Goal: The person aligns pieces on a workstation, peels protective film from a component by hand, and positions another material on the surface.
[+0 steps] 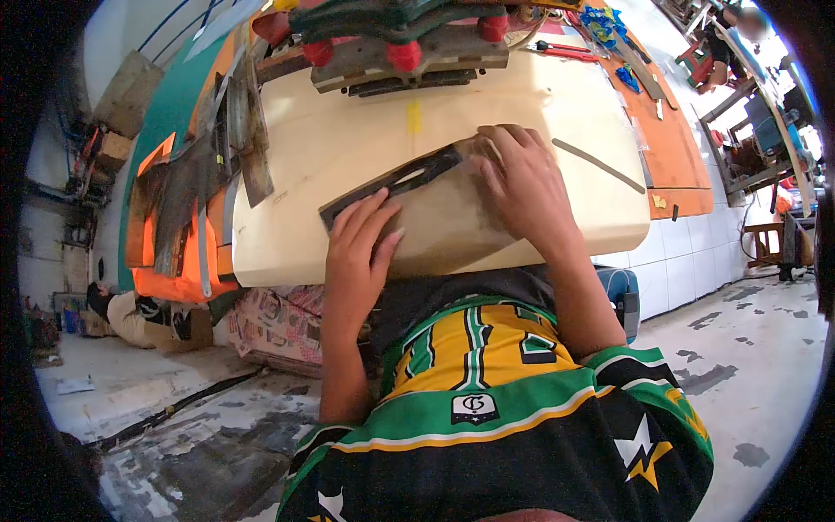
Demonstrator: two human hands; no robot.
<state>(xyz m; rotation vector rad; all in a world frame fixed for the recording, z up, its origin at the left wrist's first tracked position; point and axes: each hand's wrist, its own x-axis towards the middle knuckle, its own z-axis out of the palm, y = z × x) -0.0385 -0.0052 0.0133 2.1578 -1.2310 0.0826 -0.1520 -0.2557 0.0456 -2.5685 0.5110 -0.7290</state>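
A dark, narrow flat strip with a long slot (426,167) lies slanted across the cream work surface. Below its near edge is a brownish smooth sheet or patch (452,222), partly covered by my hands; I cannot tell its material. My left hand (358,233) rests on the strip's left end, fingers extended and the thumb apart. At the other end, my right hand (526,178) lies with bent fingers over the strip's right end, its thumb apart. The right fingertips are partly hidden.
Beyond the hands stands a dark green machine with red knobs (404,57) over the cream board (304,113). Dark strips (178,187) are piled at left. A thin dark strip (600,165), a red cutter (564,52) and blue wrappers (626,78) lie at right. Other people sit farther off.
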